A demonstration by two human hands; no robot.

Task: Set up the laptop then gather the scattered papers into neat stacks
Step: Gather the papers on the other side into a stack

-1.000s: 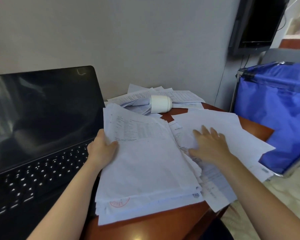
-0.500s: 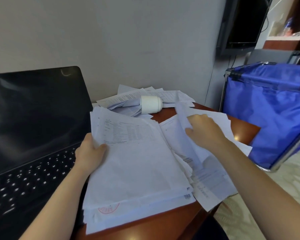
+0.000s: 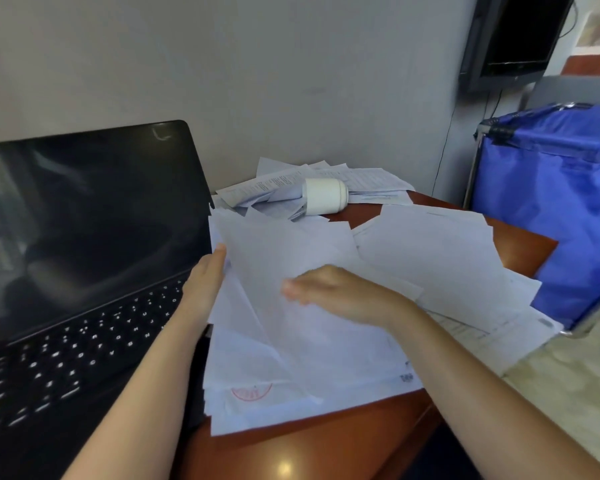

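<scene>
Head view: the laptop [image 3: 84,237] stands open with a dark screen at 9 o'clock from the main stack [image 3: 291,375], so the setup part looks done. The stack lies on the bench [image 3: 309,452] directly in front of the person.

1 second ago the right hand [image 3: 333,292] lay flat on the loose papers [image 3: 447,265] at 3 o'clock. Half a second ago it was lifting 1 sheet from them. Now that sheet [image 3: 284,258] has swung across and lies skewed on top of the stack, under the right hand. The fingers look stretched out over it, but motion blur hides whether the hand is pinching the sheet or only pressing it.

The left hand [image 3: 205,289] has not moved and grips the stack's 9 o'clock edge.

So 1 more sheet is gathered, though it needs squaring. The spread at 3 o'clock and the heap [image 3: 368,181] around the white bottle [image 3: 324,195] at 12 o'clock remain to be collected.
</scene>
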